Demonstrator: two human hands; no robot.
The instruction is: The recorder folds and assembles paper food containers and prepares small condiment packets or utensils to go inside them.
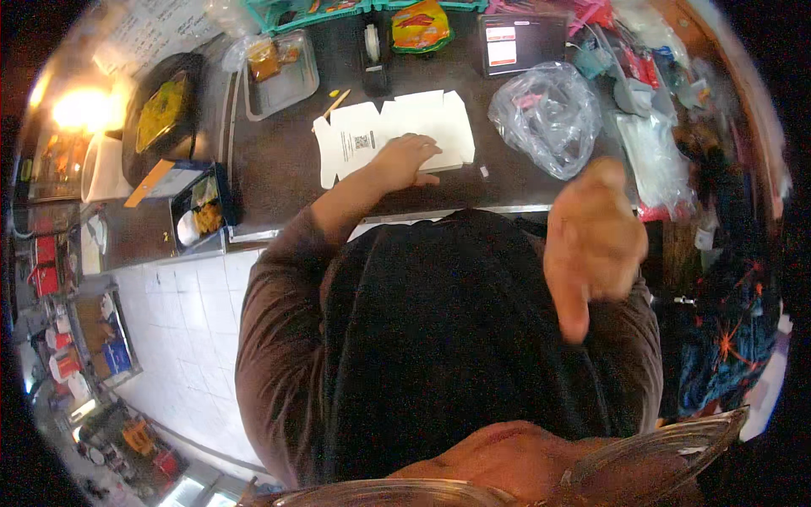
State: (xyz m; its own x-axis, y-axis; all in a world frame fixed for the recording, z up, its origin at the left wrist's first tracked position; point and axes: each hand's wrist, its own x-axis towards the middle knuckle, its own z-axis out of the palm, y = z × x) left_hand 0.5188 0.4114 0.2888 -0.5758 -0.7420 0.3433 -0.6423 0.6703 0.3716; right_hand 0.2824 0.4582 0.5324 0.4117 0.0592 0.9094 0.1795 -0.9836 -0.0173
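Observation:
A flat sheet of white die-cut card, with notched edges and a printed code on its left part, lies unfolded on the dark table. On the card's near edge rests my left hand, palm down, fingers stretched and thumb apart, gripping nothing. My right hand is lifted in front of the table edge, close to my body on the right. Motion smears its fingers, and nothing held shows in it. Beyond it sits a crumpled clear plastic bag. A small white scrap lies right of the card.
Behind the card stand a black tape dispenser, a yellow-orange packet and a tablet screen. A grey tray is at back left. An open dark blue box sits near the left edge. Plastic sleeves lie right.

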